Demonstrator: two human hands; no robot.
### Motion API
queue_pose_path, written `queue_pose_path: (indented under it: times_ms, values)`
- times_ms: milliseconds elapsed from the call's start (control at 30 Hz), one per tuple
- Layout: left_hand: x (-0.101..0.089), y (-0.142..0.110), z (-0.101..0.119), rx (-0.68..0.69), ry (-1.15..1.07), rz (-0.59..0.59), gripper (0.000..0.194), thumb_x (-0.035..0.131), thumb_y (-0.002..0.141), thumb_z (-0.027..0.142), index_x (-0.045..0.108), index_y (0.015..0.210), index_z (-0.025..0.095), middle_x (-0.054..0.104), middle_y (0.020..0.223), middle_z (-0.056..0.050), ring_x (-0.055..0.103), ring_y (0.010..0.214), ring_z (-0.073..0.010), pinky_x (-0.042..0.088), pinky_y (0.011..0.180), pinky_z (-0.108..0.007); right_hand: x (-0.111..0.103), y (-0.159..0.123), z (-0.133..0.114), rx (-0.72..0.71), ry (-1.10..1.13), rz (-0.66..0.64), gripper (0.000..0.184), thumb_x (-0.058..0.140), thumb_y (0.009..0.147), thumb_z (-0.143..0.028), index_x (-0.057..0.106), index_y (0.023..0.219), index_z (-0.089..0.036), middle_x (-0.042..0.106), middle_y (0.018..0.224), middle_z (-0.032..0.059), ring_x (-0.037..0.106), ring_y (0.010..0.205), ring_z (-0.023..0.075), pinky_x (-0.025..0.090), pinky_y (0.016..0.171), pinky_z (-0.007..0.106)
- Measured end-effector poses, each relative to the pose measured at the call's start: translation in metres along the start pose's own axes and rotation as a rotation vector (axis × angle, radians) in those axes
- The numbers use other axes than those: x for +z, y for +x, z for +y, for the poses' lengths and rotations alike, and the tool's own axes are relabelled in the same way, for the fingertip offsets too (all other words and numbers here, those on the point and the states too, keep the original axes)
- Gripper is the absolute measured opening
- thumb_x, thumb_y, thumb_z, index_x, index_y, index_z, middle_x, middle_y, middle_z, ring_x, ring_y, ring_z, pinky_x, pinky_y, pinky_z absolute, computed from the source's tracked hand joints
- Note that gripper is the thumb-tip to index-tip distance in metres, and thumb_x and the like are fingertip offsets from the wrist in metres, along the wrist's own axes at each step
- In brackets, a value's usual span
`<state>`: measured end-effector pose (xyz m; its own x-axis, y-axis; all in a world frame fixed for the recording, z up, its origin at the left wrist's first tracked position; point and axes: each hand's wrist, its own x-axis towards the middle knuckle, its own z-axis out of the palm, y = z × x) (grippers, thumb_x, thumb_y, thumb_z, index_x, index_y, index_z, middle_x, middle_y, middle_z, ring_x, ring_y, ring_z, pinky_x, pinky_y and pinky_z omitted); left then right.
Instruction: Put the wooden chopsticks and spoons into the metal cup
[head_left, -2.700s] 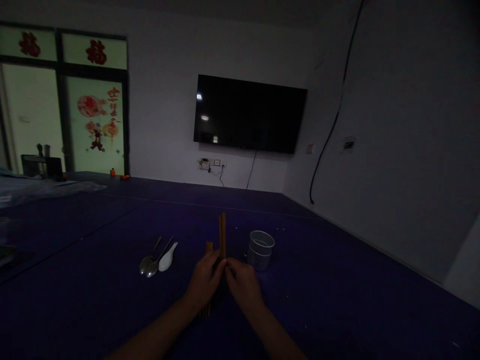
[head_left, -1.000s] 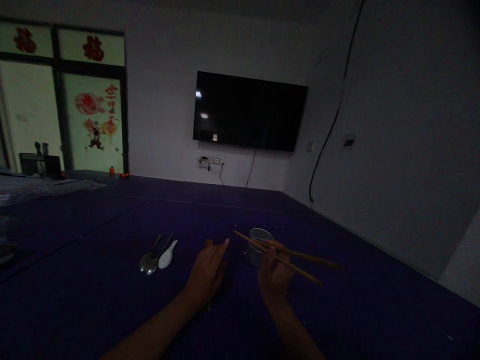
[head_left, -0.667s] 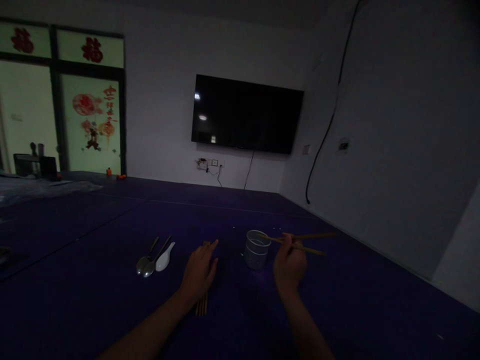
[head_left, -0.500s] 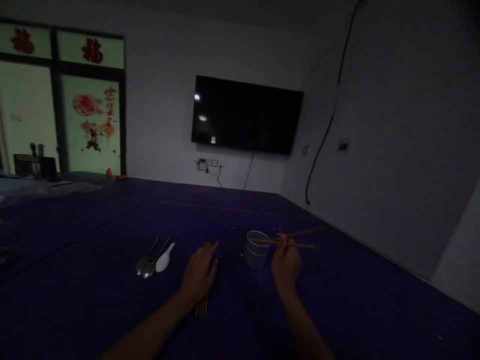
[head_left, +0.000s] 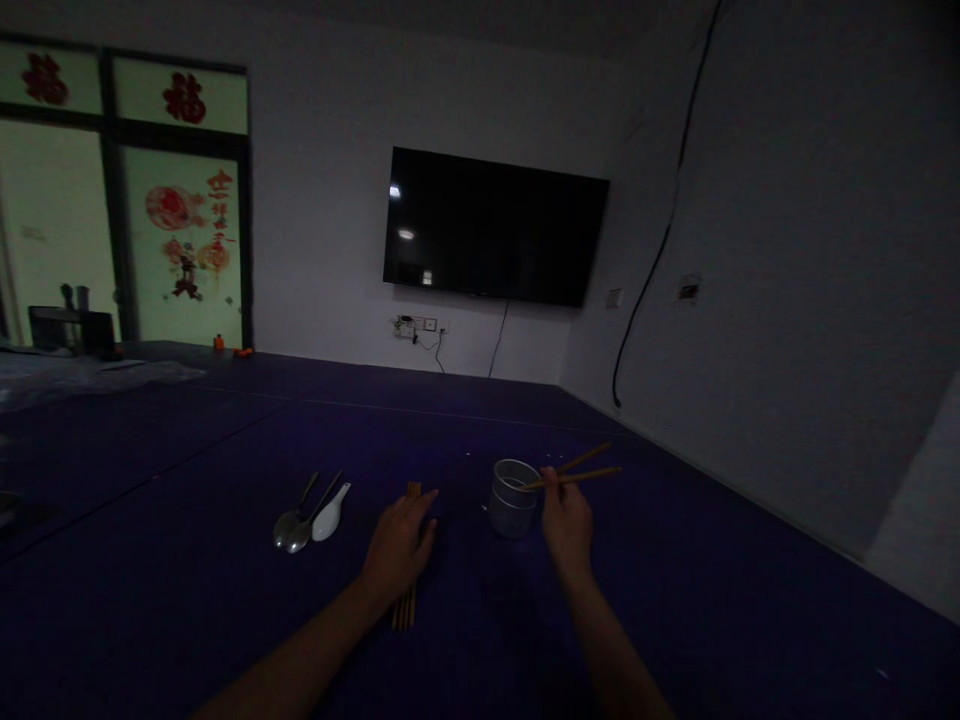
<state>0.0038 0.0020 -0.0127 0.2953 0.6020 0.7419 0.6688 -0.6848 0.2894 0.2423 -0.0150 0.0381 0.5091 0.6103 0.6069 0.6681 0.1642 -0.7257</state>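
Note:
My left hand [head_left: 397, 545] lies open over a bundle of several wooden chopsticks [head_left: 404, 610] on the dark blue tabletop, covering their middle. In my right hand [head_left: 566, 525], closed fingers hold a pair of chopsticks [head_left: 587, 475], whose near tips reach the mouth of a grey metal cup [head_left: 513, 512]. That cup stands upright between my hands. To the left of my left hand lie two metal spoons [head_left: 298, 537] and a white soup spoon [head_left: 328, 518], side by side.
The blue table [head_left: 247, 620] runs back to the wall, under a black television [head_left: 495, 228]. Clear plastic sheeting [head_left: 97, 378] and a dark holder [head_left: 71, 328] are at the far left. A black cable [head_left: 643, 285] hangs down the right wall.
My right hand has shifted slightly left, and its chopsticks have swung, their far ends now higher and nearer the cup. My left hand stays on the bundle.

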Motion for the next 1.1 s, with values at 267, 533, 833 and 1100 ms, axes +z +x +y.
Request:
queue_pose_path:
  times_ms: [267,533,833,1100]
  values:
    - [0.001,0.001,-0.001,-0.017,-0.001,-0.032,0.037,0.040,0.087,0.024,0.051,0.122,0.018,0.063,0.105,-0.010,0.058,0.098,-0.0216,0.048,0.085,-0.041,0.005,0.002,0.008,0.028,0.008,-0.071,0.066,0.030,0.084,-0.064,0.068,0.092,-0.011,0.069,0.082,0.0177,0.063,0.082,0.0300,0.042,0.066,0.033]
    - [0.003,-0.001,-0.003,-0.012,-0.013,-0.025,0.038,0.041,0.087,0.025,0.050,0.123,0.021,0.064,0.108,-0.009,0.058,0.100,-0.0210,0.048,0.086,-0.041,0.010,0.001,0.015,0.004,0.044,-0.128,0.065,0.031,0.085,-0.062,0.066,0.101,-0.010,0.069,0.085,0.0176,0.064,0.082,0.0285,0.043,0.064,0.032]
    - [0.004,-0.001,-0.004,-0.029,-0.007,-0.045,0.038,0.042,0.086,0.025,0.050,0.123,0.021,0.063,0.112,-0.010,0.058,0.103,-0.0214,0.048,0.088,-0.041,0.004,0.002,0.007,0.002,-0.081,-0.044,0.075,0.017,0.088,-0.063,0.065,0.106,-0.008,0.069,0.083,0.0183,0.063,0.077,0.0284,0.040,0.061,0.032]
    - [0.003,-0.002,-0.006,-0.036,-0.009,-0.054,0.038,0.042,0.086,0.024,0.050,0.123,0.019,0.063,0.110,-0.010,0.058,0.102,-0.0215,0.049,0.086,-0.040,0.001,0.003,0.004,-0.033,-0.190,-0.110,0.066,0.020,0.089,-0.061,0.067,0.081,-0.015,0.068,0.073,0.0145,0.062,0.068,0.0260,0.036,0.055,0.030]
